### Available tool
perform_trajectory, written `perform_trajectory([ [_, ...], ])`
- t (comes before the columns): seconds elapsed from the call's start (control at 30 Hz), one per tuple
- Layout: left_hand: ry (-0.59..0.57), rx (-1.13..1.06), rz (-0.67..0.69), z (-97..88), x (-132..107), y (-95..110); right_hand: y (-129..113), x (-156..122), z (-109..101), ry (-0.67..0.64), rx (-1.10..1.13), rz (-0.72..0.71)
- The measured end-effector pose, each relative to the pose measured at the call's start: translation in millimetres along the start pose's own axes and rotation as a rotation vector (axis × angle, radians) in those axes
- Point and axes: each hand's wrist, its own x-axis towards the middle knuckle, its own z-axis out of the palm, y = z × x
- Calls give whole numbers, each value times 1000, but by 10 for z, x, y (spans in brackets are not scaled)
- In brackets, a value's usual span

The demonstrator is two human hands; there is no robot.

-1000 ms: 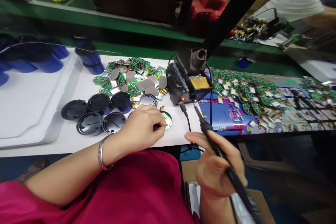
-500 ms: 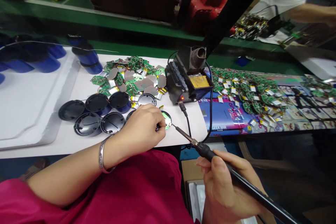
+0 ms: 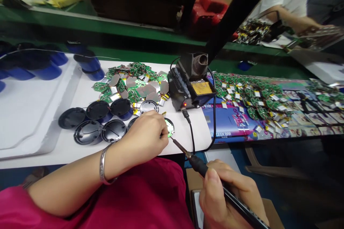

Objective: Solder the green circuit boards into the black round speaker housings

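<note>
Left hand (image 3: 146, 137), with a bangle (image 3: 102, 166) worn at the wrist, is bent knuckles up over the white worktop (image 3: 200, 134), its fingers curled in; whether anything is pinched between them cannot be told. At far left, a white tray (image 3: 27, 114) is seen, with dark-topped blue cups (image 3: 47, 71) stood towards its back. Next, round black cases (image 3: 98, 110) are set out in rough rows, with loose circuit boards (image 3: 135, 93) heaped behind. Just beside the left fingertips, and partly covered by them, a green board (image 3: 170, 127) is seated inside a round dark rim. Behind it, slightly right, a soldering station (image 3: 185, 89) is placed. A soldering iron (image 3: 197, 164) is grasped like a pen by the right hand (image 3: 213, 200), its tip held at the board's lower right edge; contact cannot be confirmed. Soldering at that edge seems to be the step in hand; a still board and steady tip are called for. Farther right, more boards (image 3: 251, 94) are spread.
</note>
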Motion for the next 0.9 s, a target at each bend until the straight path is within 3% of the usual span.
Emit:
perform_trajectory([
  [0.17,1,9,-5,-4,4,10,3,8,66,4,-18,-6],
  [0.3,-6,29,0,-6,8,4,11,17,105,96,-52,-29],
  [0.67,-23,51,2,-20,22,7,-20,31,53,142,-188,-23],
  [0.8,-45,67,-9,-21,34,20,-41,63,36,94,-203,-26],
  [0.9,-54,81,-19,-28,41,36,-92,141,9,-56,-170,-45],
])
